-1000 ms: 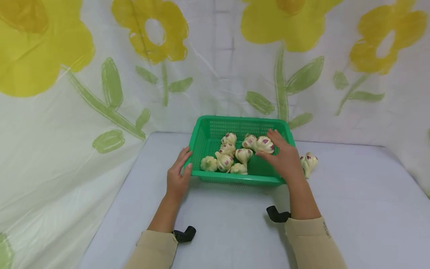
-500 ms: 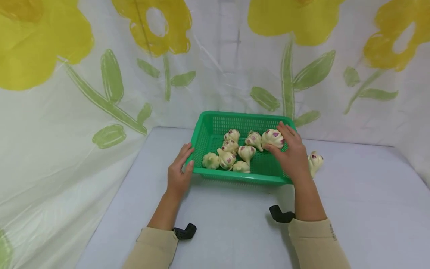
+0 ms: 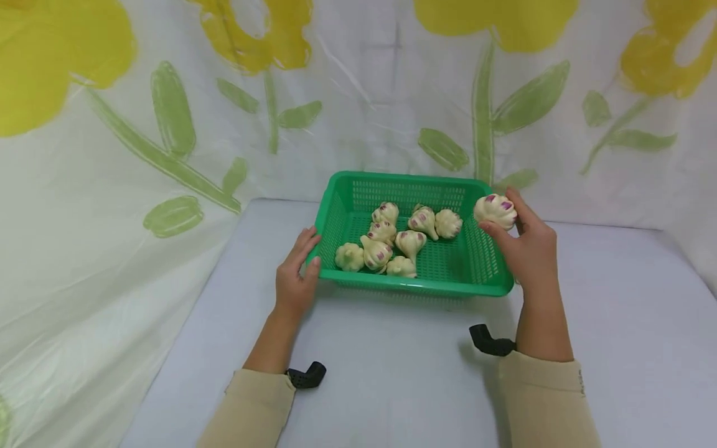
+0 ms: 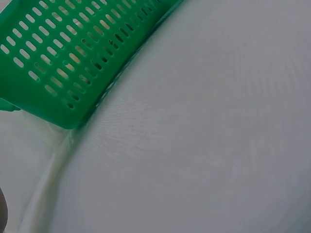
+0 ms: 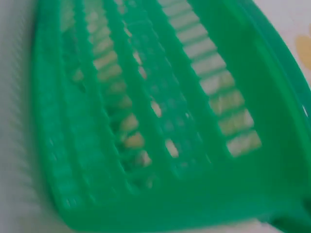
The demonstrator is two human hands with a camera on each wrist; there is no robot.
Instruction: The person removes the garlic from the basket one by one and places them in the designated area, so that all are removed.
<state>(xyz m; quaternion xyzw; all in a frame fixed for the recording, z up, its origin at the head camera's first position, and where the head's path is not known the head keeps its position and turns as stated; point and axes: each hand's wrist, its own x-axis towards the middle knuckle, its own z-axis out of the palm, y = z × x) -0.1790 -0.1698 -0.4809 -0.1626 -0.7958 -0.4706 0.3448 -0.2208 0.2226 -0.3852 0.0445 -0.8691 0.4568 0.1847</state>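
The right hand [image 3: 529, 246] pinched a garlic bulb [image 3: 495, 211] between thumb and fingers above the right end of the green basket [image 3: 414, 284]. The left hand [image 3: 295, 280], fingers extended, rested against the basket's left side. Eight other bulbs [image 3: 411, 242] lay inside the basket, which stood on the white surface [image 3: 392, 373].

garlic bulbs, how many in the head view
9 visible: one bulb in the right hand, eight in the green basket: six bulbs left to middle, two bulbs toward the back right. Others may be hidden behind the hand.
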